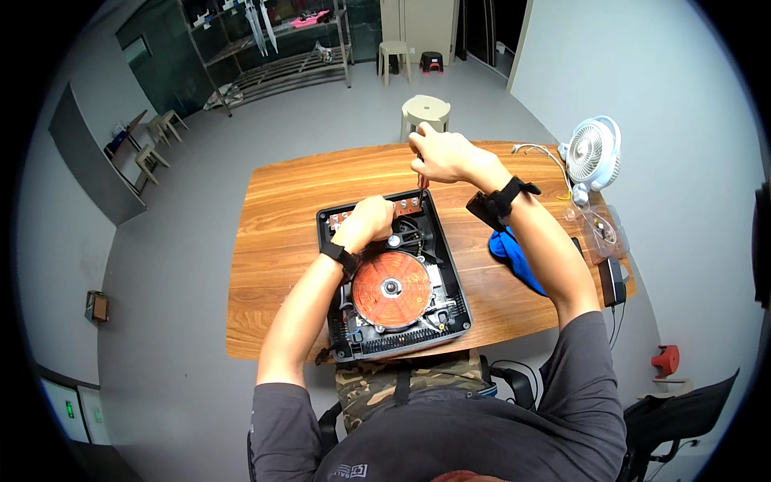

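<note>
An opened induction cooker (458, 277) lies on the wooden table in front of me, its black housing exposing a round copper coil (392, 291). At its far end runs an orange-brown circuit board strip (409, 207). My right hand (446, 156) is closed around a screwdriver (422, 183) with a red handle, held upright with its shaft pointing down at the strip's right end. My left hand (370, 220) rests over the middle of that strip with fingers curled in. Whatever its fingertips pinch or press is hidden beneath the hand.
Right of the cooker lies a blue cloth item (516, 259). Along the table's right side stand a white fan (593, 155), a clear plastic box (604, 233) and a black box-shaped device (613, 281) with cables. Beyond the table's far edge is a beige stool (426, 109).
</note>
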`<state>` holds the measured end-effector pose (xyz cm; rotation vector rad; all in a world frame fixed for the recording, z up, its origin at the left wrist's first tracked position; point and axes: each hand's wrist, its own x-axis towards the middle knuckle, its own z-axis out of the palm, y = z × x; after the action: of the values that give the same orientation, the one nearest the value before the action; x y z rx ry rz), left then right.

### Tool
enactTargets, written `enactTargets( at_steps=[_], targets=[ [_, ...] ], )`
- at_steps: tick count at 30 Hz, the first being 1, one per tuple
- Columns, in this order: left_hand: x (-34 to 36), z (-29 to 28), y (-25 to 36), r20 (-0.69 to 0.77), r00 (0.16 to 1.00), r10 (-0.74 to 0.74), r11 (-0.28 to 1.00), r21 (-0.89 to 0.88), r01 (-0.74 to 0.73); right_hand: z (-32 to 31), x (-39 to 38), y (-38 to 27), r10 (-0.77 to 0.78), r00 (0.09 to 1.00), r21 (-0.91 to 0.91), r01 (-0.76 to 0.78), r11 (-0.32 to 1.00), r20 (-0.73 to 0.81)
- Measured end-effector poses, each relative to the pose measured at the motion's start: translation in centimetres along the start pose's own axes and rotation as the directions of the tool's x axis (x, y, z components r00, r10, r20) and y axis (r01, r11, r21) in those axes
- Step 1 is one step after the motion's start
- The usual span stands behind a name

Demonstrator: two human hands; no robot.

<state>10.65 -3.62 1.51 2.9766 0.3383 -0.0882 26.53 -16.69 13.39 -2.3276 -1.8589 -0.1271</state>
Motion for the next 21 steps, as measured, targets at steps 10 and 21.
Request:
enactTargets(
  at_steps=[10, 21],
  targets=[
    [-0.1, -0.3, 0.4, 0.006, 1.000, 0.014, 1.000, -0.007, -0.014, -0.1, 0.6, 0.1, 0.028, 0.993, -0.088, -0.018, 0.996, 0.111],
    [0.1, 0.0, 0.3, 0.028, 0.999, -0.035, 0.999, 0.004, 0.035, -0.7, -0.6, 0.9, -0.159, 0.984, 0.092, 0.152, 0.984, 0.074]
  ],
)
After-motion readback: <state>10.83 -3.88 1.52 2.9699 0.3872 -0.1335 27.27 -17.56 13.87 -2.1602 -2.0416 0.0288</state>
